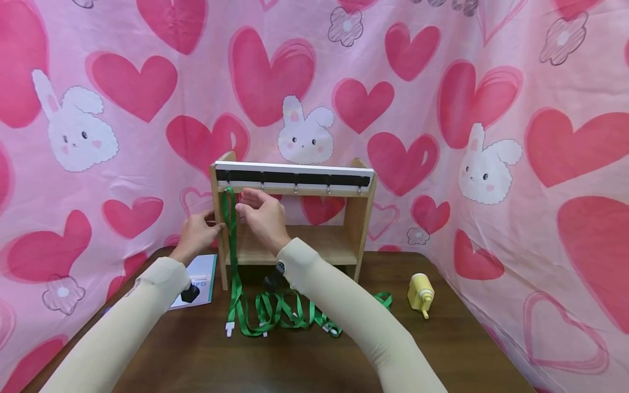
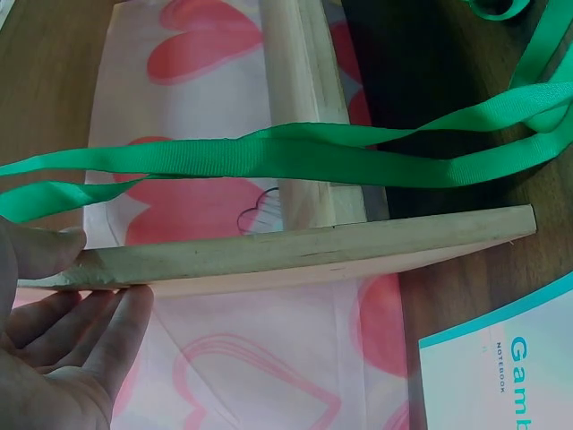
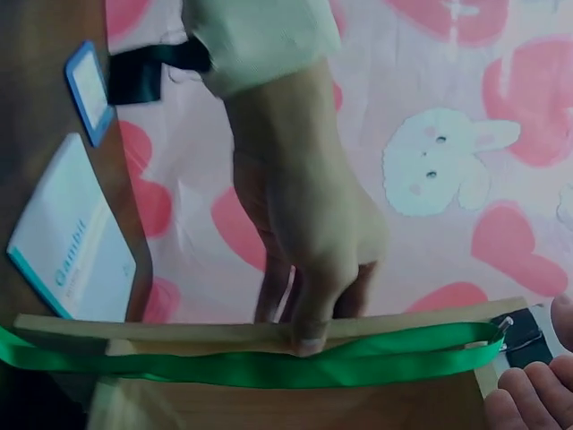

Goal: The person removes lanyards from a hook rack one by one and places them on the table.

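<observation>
A green lanyard (image 1: pixel 233 240) hangs from the leftmost hook of a small wooden shelf (image 1: pixel 290 236). Its strap runs down the shelf's left side to the table. My left hand (image 1: pixel 199 232) grips the left side panel (image 2: pixel 269 255), thumb on the front edge and fingers against the outer face. The lanyard passes close by that thumb. Just right of the lanyard's top is my right hand (image 1: pixel 265 215), fingers loosely extended and holding nothing. More green lanyards (image 1: pixel 290 314) with white clips lie on the table before the shelf, partly hidden by the right forearm.
A black strip with several hooks (image 1: pixel 296 178) runs along the shelf's top. A notebook (image 1: pixel 201 281) lies left of the shelf, with a blue-framed card (image 3: pixel 89 92) near it. On the table's right stands a yellow bottle-like object (image 1: pixel 420 293). Heart-patterned cloth surrounds the table.
</observation>
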`<act>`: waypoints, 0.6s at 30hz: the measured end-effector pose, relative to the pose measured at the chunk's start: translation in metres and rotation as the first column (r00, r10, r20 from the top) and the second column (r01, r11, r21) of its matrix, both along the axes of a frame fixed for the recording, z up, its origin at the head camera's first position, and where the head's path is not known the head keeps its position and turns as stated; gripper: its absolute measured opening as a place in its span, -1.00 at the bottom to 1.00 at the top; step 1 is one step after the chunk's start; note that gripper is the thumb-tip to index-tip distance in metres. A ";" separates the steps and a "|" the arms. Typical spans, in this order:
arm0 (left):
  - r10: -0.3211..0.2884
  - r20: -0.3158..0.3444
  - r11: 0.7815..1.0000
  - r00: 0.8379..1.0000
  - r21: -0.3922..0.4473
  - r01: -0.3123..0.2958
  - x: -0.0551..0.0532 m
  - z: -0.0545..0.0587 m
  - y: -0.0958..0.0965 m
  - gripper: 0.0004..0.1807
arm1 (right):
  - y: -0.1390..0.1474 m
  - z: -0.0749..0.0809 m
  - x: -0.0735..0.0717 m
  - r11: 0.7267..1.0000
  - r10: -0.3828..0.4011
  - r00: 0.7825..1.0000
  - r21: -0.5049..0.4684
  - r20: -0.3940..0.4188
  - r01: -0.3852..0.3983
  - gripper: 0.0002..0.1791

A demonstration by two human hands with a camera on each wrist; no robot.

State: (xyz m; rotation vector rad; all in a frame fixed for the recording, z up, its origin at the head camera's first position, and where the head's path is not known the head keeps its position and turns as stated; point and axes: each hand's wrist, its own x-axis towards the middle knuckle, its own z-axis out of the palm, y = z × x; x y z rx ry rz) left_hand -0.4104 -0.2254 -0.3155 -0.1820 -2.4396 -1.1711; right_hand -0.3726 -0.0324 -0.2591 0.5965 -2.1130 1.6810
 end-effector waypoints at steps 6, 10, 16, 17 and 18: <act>-0.001 -0.021 1.000 1.000 -0.005 0.001 -0.001 -0.003 -0.002 -0.46 | -0.014 0.012 -0.012 0.996 -0.072 0.997 0.047 -0.016 0.072 -0.61; -0.008 -0.017 1.000 1.000 0.001 0.008 -0.002 -0.002 -0.002 -0.45 | -0.022 0.014 -0.017 0.996 -0.083 0.996 0.030 0.023 0.082 -0.62; -0.009 -0.008 1.000 1.000 0.001 0.009 -0.001 -0.001 -0.002 -0.45 | -0.033 0.010 -0.022 0.993 -0.120 0.990 -0.010 0.075 0.121 -0.69; -0.008 -0.007 1.000 1.000 0.001 0.008 -0.001 -0.001 -0.002 -0.46 | -0.035 0.010 -0.023 0.992 -0.124 0.989 -0.023 0.084 0.126 -0.71; -0.007 -0.003 1.000 1.000 0.004 0.007 -0.001 0.000 -0.002 -0.46 | -0.037 0.010 -0.023 0.990 -0.129 0.987 -0.037 0.092 0.132 -0.72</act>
